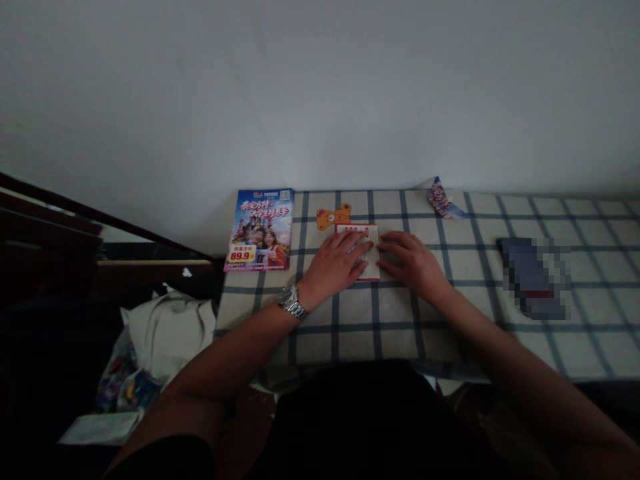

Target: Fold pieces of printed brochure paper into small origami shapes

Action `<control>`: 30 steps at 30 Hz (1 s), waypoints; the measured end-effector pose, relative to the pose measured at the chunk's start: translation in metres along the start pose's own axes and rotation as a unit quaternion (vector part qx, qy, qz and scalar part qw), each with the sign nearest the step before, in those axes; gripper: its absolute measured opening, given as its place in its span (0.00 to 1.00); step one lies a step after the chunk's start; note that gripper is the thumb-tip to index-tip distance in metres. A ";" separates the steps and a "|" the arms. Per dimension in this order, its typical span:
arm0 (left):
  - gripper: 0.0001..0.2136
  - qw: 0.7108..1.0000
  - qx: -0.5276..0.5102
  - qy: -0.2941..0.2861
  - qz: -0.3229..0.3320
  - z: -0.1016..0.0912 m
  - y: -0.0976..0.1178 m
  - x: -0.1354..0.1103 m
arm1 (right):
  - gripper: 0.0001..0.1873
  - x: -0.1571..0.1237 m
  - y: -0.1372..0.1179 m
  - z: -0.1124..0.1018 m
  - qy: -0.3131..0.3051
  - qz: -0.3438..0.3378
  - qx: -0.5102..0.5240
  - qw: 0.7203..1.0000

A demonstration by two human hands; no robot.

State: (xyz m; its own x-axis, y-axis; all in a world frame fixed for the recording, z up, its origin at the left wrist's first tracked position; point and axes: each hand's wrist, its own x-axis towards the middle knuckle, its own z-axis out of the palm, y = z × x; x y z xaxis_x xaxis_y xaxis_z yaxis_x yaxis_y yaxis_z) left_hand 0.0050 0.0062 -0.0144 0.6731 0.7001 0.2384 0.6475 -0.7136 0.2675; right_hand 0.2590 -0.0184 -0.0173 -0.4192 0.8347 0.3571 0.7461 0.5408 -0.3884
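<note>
My left hand (pixel 336 265) and my right hand (pixel 411 262) lie side by side, fingers stretched flat, pressing on a small white paper with red print (pixel 369 235) on the checked tablecloth (pixel 380 313). The fingertips of both hands meet over the paper and cover most of it. A silver watch (pixel 291 301) is on my left wrist. An orange bear-shaped card (pixel 333 217) lies just beyond the paper, touching its far left corner.
A colourful flyer marked 89.9 (pixel 260 229) lies at the table's far left corner. A folded printed scrap (pixel 445 199) sits by the wall. A dark blurred object (pixel 536 277) lies to the right. Cloth and bags (pixel 160 330) are piled left of the table.
</note>
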 end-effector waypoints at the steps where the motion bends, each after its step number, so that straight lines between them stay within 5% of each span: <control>1: 0.21 1.000 0.000 -0.001 0.001 -0.001 0.000 0.000 | 0.16 -0.002 -0.001 0.000 -0.002 0.000 0.000 1.000; 22: 0.21 1.000 -0.004 -0.003 0.000 -0.001 0.000 0.000 | 0.29 -0.025 -0.012 -0.005 -0.039 -0.007 0.007 0.999; 30: 0.22 1.000 0.007 -0.003 0.001 0.001 -0.001 -0.001 | 0.13 -0.014 -0.003 -0.002 -0.016 0.009 0.010 1.000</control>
State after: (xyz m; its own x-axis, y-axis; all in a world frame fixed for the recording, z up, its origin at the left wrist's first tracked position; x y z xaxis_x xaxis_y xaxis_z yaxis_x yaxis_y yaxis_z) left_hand 0.0036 0.0062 -0.0162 0.6774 0.6979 0.2327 0.6501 -0.7159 0.2546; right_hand 0.2635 -0.0318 -0.0196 -0.4230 0.8470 0.3219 0.7431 0.5276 -0.4116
